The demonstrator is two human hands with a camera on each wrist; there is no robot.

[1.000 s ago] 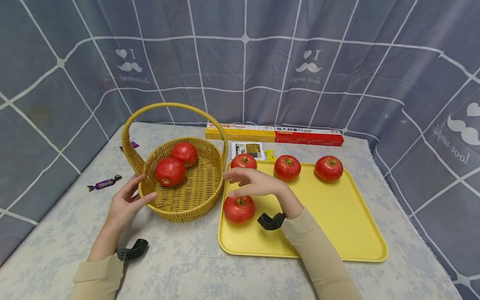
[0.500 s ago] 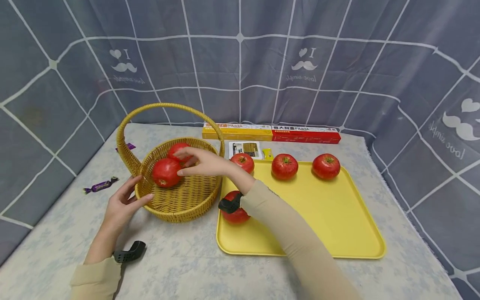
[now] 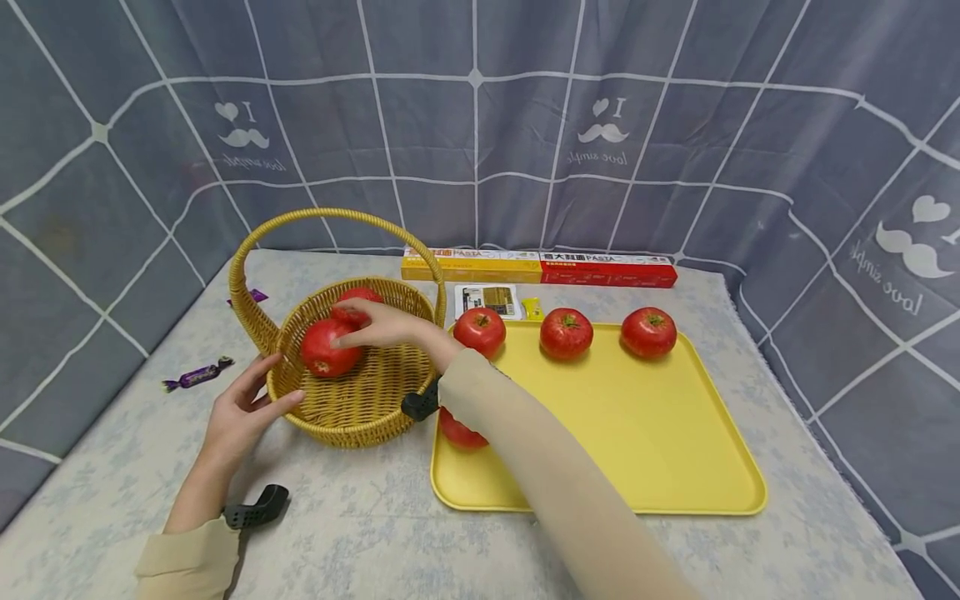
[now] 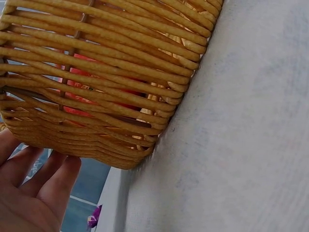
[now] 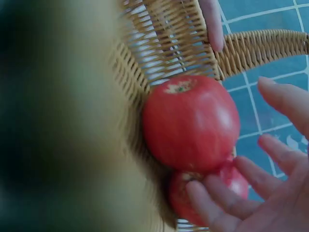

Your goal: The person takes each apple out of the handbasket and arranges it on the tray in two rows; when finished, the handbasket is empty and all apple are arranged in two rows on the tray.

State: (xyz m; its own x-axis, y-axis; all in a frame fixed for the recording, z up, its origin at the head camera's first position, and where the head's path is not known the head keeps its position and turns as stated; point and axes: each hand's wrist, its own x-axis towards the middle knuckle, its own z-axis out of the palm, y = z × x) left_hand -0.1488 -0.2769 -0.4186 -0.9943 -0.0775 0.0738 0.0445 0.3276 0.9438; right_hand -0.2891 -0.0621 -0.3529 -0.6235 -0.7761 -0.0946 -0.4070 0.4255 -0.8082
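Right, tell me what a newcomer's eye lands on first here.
The red tomatoes: two in the wicker basket at left, where the right hand reaches in over the front tomato. The left hand rests against the basket's outer wall. Four more sit on the yellow tray beside it.

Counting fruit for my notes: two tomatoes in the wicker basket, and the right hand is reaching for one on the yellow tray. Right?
Not quite. In the head view, the right hand reaches into the wicker basket, touching a tomato there, not the yellow tray.
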